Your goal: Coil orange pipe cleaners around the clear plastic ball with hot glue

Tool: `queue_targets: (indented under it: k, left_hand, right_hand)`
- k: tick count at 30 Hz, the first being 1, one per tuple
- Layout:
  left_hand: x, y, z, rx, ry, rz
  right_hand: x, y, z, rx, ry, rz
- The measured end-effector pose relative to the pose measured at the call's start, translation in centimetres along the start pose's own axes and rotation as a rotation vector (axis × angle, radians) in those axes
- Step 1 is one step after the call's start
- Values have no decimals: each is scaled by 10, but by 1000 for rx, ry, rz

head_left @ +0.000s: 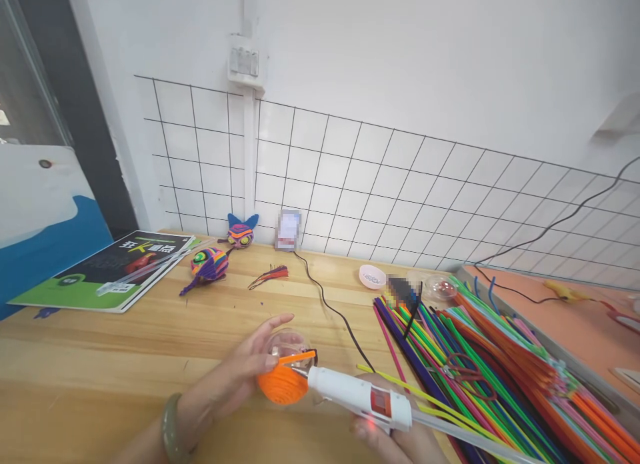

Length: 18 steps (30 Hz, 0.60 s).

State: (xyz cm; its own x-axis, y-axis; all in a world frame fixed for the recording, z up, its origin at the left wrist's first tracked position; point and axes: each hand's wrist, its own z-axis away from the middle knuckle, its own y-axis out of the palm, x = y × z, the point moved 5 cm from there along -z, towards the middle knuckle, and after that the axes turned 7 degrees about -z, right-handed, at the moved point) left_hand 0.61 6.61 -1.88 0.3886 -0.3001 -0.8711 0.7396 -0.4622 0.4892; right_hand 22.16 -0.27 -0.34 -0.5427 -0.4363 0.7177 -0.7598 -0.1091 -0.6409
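While a clear ball is being held above the worktop by the left hand, its orange coil is being turned toward the near side and its bare, see-through part toward the wall. The fingers of that hand are being kept curved around the ball, with the thumb being pressed at the left end of an orange strip. The strip is being laid across the ball, its long axis running left to right and its free end being pointed right and slightly away.

A white glue gun is being gripped by the right hand, the fingers being wrapped around it from below and partly hidden. Its nozzle is being aimed left and slightly away, at the coil just below the strip; whether contact is being made cannot be told. Its long axis is being slanted down to the right, a clear glue stick being carried at the rear. To the right, bundled coloured stems are being overlain by scissors; beyond the hands, a pink bowl is being supported by the worktop.
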Motion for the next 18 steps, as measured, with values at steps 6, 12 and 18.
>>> queue_targets:
  k: [6, 12, 18]
  left_hand:
    - [-1, -1, 1, -12, -5, 1]
    - [4, -6, -1, -2, 6, 13]
    - [10, -13, -3, 13, 53, 9]
  right_hand:
    - [5, -1, -3, 6, 4, -8]
    - [12, -3, -6, -37, 4, -53]
    - [17, -6, -7, -69, -22, -5]
